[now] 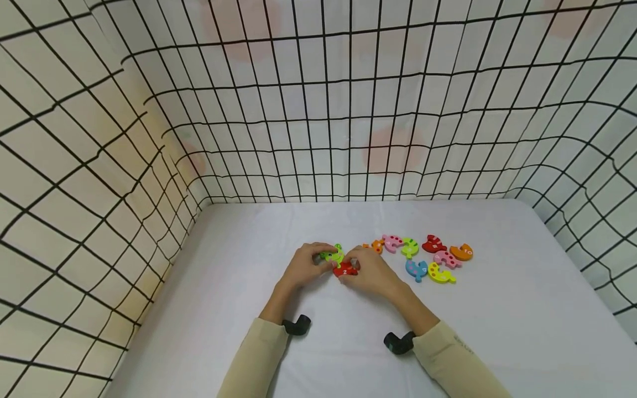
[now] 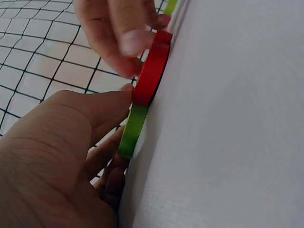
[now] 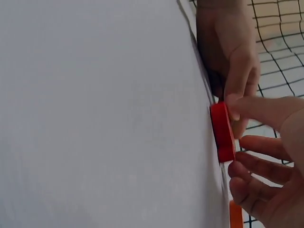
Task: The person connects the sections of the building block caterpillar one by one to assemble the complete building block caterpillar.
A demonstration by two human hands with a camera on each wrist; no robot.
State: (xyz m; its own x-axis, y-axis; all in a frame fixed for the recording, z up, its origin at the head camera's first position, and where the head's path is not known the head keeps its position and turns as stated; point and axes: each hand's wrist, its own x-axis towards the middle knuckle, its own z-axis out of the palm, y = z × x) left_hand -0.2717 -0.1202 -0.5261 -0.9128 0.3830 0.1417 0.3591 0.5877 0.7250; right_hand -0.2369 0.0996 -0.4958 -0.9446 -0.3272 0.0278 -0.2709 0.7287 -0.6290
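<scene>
The table (image 1: 497, 331), covered in white cloth, lay under both hands, with a gridded wall (image 1: 318, 110) rising beyond the fingertips and on both sides; the left hand (image 1: 302, 267) rested on the cloth with its fingers curled round a green piece (image 1: 332, 256), pinching it at the edge; the right hand (image 1: 370, 273) sat just beside it, fingertip to fingertip, its fingers and thumb gripping a red piece (image 1: 345, 270) that bore a white numeral. In the left wrist view the red piece (image 2: 151, 71) lay flat on the cloth, touching the green piece (image 2: 132, 130) edge to edge, between the two hands; in the right wrist view the red piece (image 3: 222, 132) was pinched between the thumb and fingers (image 3: 256, 147). Beyond the right hand, to its outer side, a cluster of coloured pieces (image 1: 428, 257) lay on the cloth, near the hand but apart from it; an orange piece (image 1: 375, 246) lay closest, just past the knuckles.
</scene>
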